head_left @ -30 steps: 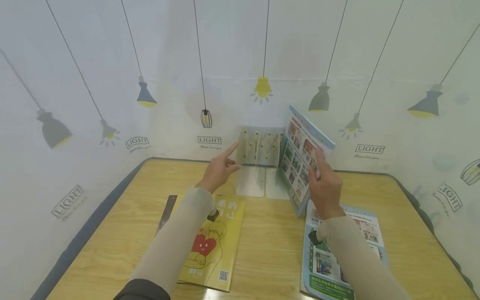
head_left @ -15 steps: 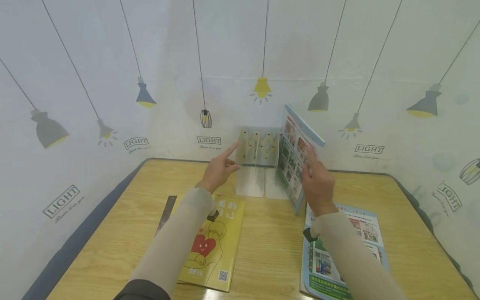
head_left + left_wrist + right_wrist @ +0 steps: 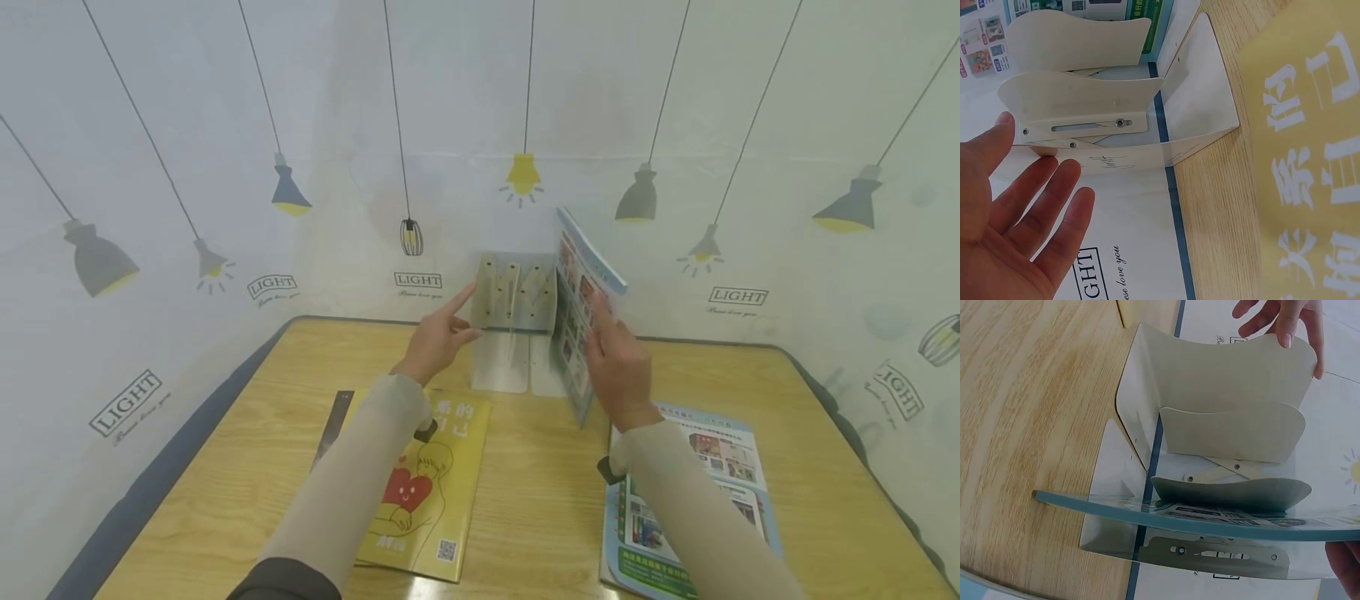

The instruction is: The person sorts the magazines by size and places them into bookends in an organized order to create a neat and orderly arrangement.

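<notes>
At the back of the table stands a cream adjustable metal bookend (image 3: 517, 292) with upright panels. My left hand (image 3: 438, 342) pinches its left panel between thumb and index finger, the other fingers spread outside it in the left wrist view. In my right hand (image 3: 618, 367), gripped by its near edge, is an upright thin book (image 3: 576, 329) with a light blue border and small pictures. Its blue edge (image 3: 1210, 526) appears between the bookend's two rightmost panels in the right wrist view. Most of the right hand is out of that view.
A yellow book (image 3: 450, 500) with a red heart lies at front left on top of a darker one. Another blue-bordered book (image 3: 723, 450) lies at front right under the right forearm. A lamp-patterned wall covering (image 3: 330, 242) closes off the back of the wooden table (image 3: 540, 517).
My right hand has moved left with the upright book, bringing it closer in against the bookend. The left hand stays where it was on the left panel.
</notes>
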A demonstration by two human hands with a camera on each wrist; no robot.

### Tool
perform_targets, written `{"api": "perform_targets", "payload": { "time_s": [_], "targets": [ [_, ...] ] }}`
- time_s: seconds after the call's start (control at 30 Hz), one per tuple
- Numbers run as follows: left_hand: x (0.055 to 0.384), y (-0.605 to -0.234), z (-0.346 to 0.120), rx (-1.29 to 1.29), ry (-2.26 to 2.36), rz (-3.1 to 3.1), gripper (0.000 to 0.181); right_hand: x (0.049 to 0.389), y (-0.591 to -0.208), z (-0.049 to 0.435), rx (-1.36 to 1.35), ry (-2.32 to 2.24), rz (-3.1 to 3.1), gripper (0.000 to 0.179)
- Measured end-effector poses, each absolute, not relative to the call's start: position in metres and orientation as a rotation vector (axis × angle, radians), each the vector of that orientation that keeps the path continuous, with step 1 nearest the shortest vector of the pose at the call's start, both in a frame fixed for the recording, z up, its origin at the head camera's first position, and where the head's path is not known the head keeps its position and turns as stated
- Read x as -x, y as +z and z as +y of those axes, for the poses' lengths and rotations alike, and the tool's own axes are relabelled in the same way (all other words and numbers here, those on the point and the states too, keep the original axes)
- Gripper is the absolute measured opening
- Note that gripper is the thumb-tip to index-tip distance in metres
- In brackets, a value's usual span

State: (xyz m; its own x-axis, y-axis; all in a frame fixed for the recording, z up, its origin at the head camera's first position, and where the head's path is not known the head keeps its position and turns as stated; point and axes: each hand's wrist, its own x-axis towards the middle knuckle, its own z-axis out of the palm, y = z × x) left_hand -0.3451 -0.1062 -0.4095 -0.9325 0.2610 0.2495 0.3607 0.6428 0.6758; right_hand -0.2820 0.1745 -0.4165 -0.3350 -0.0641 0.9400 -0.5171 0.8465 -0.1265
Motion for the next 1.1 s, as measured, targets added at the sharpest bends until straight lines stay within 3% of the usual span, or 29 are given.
{"api": "perform_targets", "payload": {
  "time_s": [0.53,1.1],
  "targets": [
    [0.344,-0.410,-0.106,0.500,-1.172,-2.731,0.077,0.283,-0.420,0.159,-0.618,0.543,-1.893,0.064],
    [0.344,-0.408,-0.104,0.520,-1.175,-2.716,0.077,0.277,-0.418,0.156,-0.744,0.564,-1.976,0.068]
  ]
}}
